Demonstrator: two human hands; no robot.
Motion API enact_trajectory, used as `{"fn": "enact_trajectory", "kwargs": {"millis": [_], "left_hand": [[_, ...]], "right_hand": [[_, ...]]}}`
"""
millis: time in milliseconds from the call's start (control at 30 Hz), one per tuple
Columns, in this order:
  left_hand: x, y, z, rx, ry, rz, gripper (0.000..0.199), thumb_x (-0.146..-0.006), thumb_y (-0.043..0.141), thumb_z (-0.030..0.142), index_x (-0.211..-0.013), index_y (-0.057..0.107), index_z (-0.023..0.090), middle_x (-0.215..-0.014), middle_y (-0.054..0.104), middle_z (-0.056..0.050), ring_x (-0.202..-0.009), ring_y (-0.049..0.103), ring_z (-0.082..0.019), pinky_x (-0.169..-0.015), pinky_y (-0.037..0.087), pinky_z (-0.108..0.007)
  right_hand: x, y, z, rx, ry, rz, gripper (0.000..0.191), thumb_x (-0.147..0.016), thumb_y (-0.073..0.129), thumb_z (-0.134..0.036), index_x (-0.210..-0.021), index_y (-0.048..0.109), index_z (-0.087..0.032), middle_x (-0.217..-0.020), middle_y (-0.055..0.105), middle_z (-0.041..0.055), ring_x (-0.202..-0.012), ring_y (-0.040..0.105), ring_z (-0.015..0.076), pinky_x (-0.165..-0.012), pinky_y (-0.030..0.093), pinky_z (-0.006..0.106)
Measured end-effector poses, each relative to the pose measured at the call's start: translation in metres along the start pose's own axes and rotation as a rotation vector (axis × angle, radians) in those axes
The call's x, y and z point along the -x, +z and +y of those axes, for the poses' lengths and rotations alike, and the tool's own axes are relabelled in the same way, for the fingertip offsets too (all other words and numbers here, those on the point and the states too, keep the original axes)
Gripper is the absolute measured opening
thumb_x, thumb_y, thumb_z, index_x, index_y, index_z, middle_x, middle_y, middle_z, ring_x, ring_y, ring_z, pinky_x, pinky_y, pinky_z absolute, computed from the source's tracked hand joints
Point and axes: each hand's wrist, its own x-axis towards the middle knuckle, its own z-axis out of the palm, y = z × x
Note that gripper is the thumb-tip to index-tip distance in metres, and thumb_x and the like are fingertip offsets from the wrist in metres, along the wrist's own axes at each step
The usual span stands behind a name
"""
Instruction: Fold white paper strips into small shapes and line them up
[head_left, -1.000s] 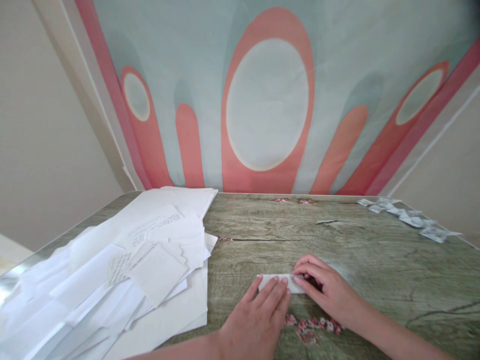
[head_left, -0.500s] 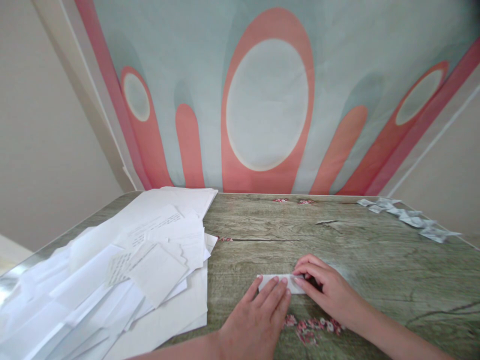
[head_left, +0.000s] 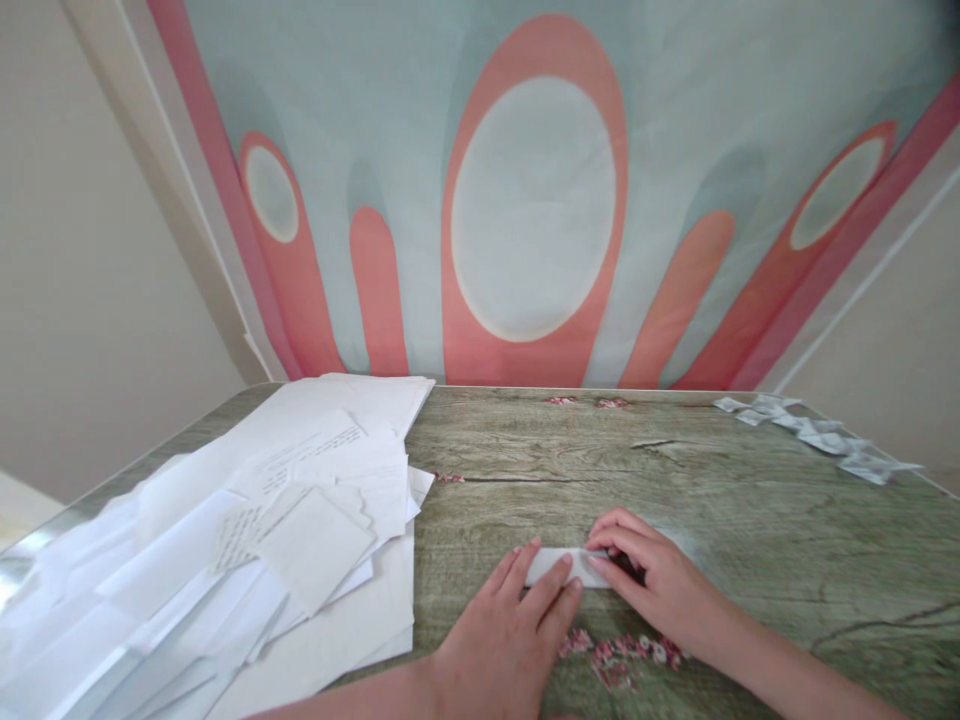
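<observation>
While left fingers spread over paper strip, right fingers pinch its right end.

1. A hand could pass across the wood-grain tabletop, between the loose paper pile and the small folded papers.
2. Left hand and right hand block the near middle.
3. The patterned wall panel bars the far edge.

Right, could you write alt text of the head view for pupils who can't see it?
The left hand lies on a white paper strip on a wood-patterned table; the right hand holds its right end. Loose papers pile up left; small pale pieces lie far right.
</observation>
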Motion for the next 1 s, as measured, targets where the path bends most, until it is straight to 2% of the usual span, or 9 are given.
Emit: {"fn": "enact_trajectory", "kwargs": {"millis": [67, 333, 1000], "left_hand": [[0.000, -0.004, 0.000, 0.015, -0.011, -0.009, 0.083, -0.080, 0.029, 0.071, -0.141, 0.021, 0.015, -0.147, 0.021, -0.011, -0.133, 0.016, -0.035, -0.106, 0.021, -0.048], [0.001, -0.018, 0.000, 0.046, -0.033, -0.023, 0.075, -0.083, 0.024, 0.069, -0.141, 0.023, 0.021, -0.146, 0.026, -0.010, -0.130, 0.024, -0.034, -0.101, 0.026, -0.052], [0.000, -0.019, -0.001, 0.092, -0.059, -0.048, 0.077, -0.081, 0.022, 0.072, -0.141, 0.021, 0.024, -0.147, 0.024, -0.008, -0.131, 0.022, -0.034, -0.103, 0.023, -0.054]], "right_hand": [[0.000, -0.001, -0.001, 0.003, 0.001, -0.002, 0.015, -0.088, 0.046, -0.027, -0.091, 0.060, -0.021, -0.093, 0.056, 0.0050, -0.086, 0.056, 0.0174, -0.075, 0.046, 0.029], [0.001, -0.001, -0.002, -0.005, -0.006, -0.006, 0.016, -0.089, 0.045, -0.028, -0.091, 0.060, -0.021, -0.093, 0.056, 0.0051, -0.085, 0.056, 0.0173, -0.075, 0.046, 0.029], [0.001, 0.001, 0.003, 0.017, -0.037, 0.015, 0.015, -0.087, 0.046, -0.024, -0.091, 0.059, -0.020, -0.093, 0.055, 0.0050, -0.084, 0.055, 0.0165, -0.072, 0.046, 0.028]]}}
